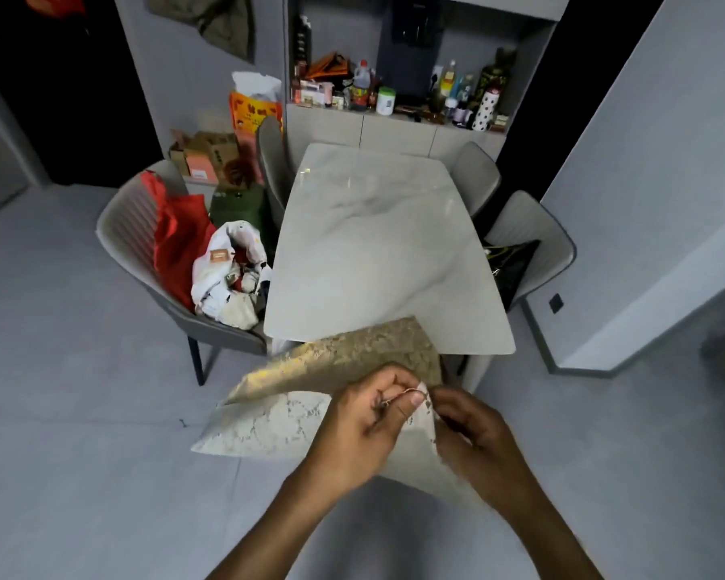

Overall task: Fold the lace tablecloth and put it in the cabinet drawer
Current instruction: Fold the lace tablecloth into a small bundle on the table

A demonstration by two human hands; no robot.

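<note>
The counter (377,244) top lies bare from near edge to far edge, open to a hand anywhere. Its left edge is crowded by a chair (130,244) piled with a red bag (176,249) and a white bag (227,274). Two chairs (532,240) flank the right edge. Beyond the far edge, bottles (361,85) crowd the cabinet shelf (394,115).

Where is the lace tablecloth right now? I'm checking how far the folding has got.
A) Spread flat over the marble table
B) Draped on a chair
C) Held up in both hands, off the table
C: the left hand and right hand pinch the lace tablecloth together in the air, and the marble table lies bare.
</note>
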